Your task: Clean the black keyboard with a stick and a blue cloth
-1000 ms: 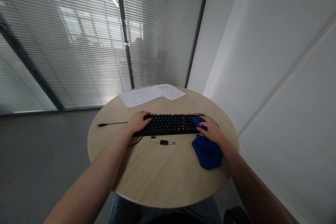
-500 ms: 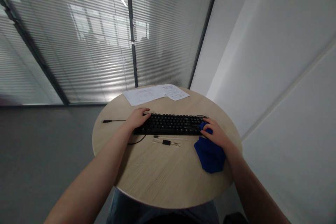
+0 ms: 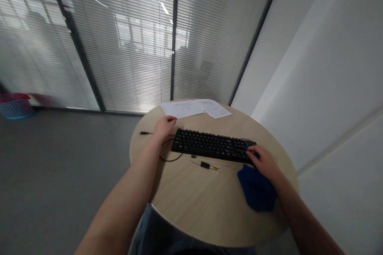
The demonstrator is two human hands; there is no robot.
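A black keyboard (image 3: 211,144) lies on the round wooden table (image 3: 191,199), slanting slightly down to the right. My right hand (image 3: 261,161) is at its right end, fingers closed on a blue cloth (image 3: 257,191). Part of the cloth shows at the fingertips over the keys, and the larger part spreads on the table below the hand. Just off the keyboard's upper left corner is my left hand (image 3: 164,126), its fingers loosely bent with nothing visible in them. A black cable (image 3: 171,160) loops beside the keyboard's left end, and its plug (image 3: 145,132) lies left of that hand.
In front of the keyboard lie a thin stick with a dark end (image 3: 194,157) and a slim tool with a black band (image 3: 205,165). Printed sheets (image 3: 185,108) lie at the table's back edge. A basket (image 3: 16,107) stands on the floor at far left.
My left hand has come off the keyboard's left end and its fingers have drawn in. My right hand stays with the cloth at the right end. The whole view has swung left.
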